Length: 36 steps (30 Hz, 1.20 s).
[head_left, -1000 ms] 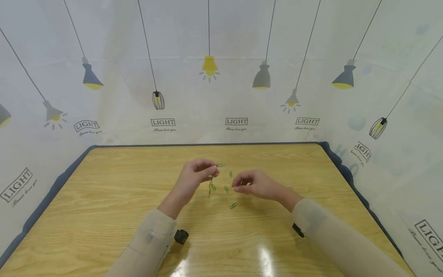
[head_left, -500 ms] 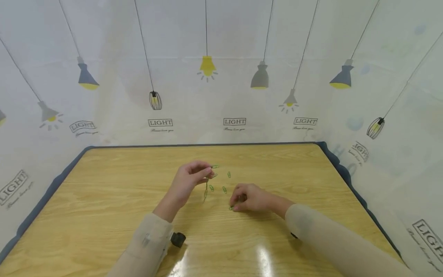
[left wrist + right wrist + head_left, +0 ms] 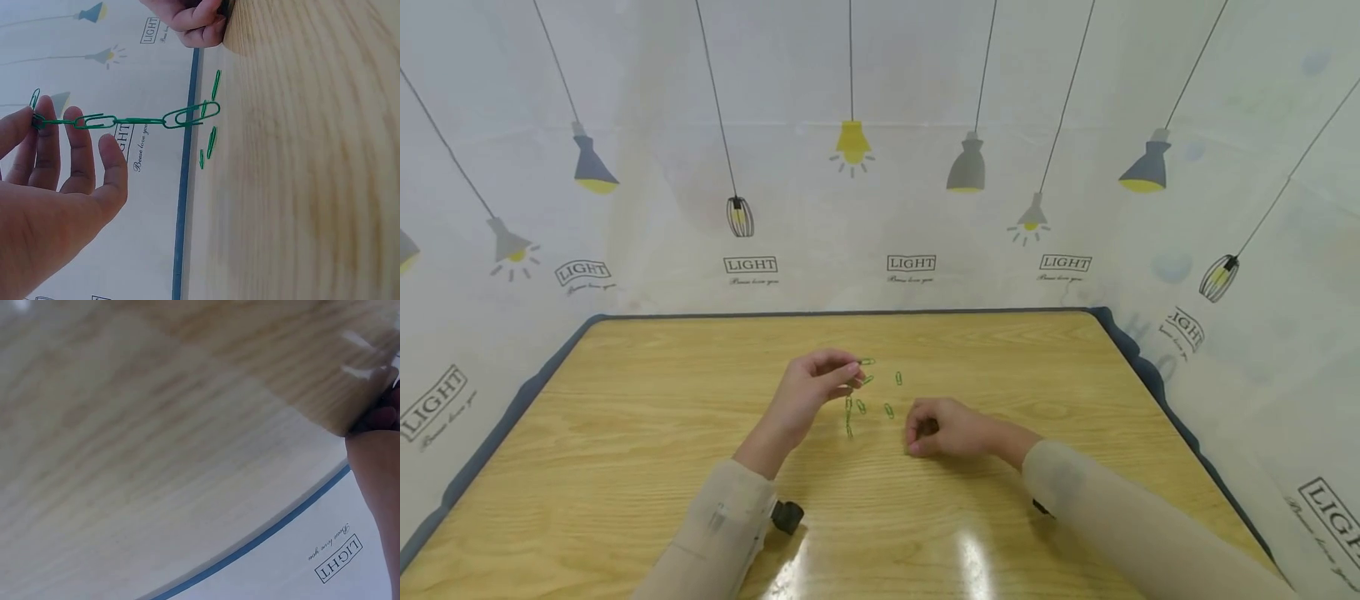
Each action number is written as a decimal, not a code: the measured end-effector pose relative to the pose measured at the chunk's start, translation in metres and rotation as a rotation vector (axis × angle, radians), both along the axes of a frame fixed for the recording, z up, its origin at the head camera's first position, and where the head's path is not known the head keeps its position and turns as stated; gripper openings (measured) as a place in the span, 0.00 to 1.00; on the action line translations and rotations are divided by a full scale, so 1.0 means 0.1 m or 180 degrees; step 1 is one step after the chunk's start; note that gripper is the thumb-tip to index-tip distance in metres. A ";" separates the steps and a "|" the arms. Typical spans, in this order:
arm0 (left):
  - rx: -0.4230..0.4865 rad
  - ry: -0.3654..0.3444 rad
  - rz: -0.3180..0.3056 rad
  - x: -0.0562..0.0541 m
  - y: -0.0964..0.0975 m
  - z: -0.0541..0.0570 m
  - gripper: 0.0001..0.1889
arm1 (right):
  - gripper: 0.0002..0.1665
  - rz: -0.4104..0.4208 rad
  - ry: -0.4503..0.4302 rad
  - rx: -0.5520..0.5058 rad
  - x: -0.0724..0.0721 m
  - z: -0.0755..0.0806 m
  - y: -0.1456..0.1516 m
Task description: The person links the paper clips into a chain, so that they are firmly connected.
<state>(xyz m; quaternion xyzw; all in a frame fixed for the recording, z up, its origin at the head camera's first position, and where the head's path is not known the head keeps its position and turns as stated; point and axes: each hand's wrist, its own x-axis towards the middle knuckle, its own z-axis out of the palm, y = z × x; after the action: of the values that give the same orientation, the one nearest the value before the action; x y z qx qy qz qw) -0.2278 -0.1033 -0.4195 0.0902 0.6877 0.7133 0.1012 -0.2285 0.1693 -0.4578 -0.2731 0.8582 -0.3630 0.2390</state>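
Observation:
My left hand [image 3: 816, 387] is raised over the table and pinches a chain of linked green paper clips [image 3: 95, 121] between thumb and fingers. The chain hangs down from the fingertips, and one clip end [image 3: 867, 362] sticks out beyond them. My right hand [image 3: 943, 427] rests low at the tabletop, thumb and index finger drawn together at the place where a loose paper clip lay. That clip is hidden by the fingertips. In the right wrist view only part of the right hand [image 3: 378, 447] shows at the edge.
Several loose green paper clips lie on the wooden table [image 3: 662, 417] between the hands, among them one near the middle [image 3: 889, 411] and one farther back [image 3: 898, 378]. A white curtain [image 3: 820, 208] printed with lamps stands behind the table's dark edge.
My right hand has come down and toward me, onto the nearest loose paper clip, which no longer shows. The left hand has shifted slightly left, and the chain swings below it.

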 end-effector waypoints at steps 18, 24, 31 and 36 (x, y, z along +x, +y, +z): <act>0.0051 -0.0035 -0.0081 0.00 0.00 0.03 0.16 | 0.07 -0.0218 0.0218 -0.0436 -0.25 0.67 -0.10; 0.0034 -0.0082 -0.0112 -0.01 0.01 0.03 0.16 | 0.08 -0.0424 0.0288 -0.0532 -0.34 0.95 -0.12; -0.0011 -0.0119 -0.0134 -0.01 0.04 0.04 0.17 | 0.09 -0.0669 0.0129 -0.0973 -0.39 1.05 -0.12; -0.0048 -0.0139 -0.0129 -0.01 0.05 0.06 0.17 | 0.12 -0.0722 0.0102 -0.1121 -0.37 1.02 -0.18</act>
<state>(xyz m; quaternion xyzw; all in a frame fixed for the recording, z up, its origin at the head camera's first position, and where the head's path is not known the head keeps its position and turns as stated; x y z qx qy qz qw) -0.2290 -0.0980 -0.4135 0.0878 0.6887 0.7077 0.1312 -0.2655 0.1513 -0.3559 -0.2180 0.8105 -0.5276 0.1315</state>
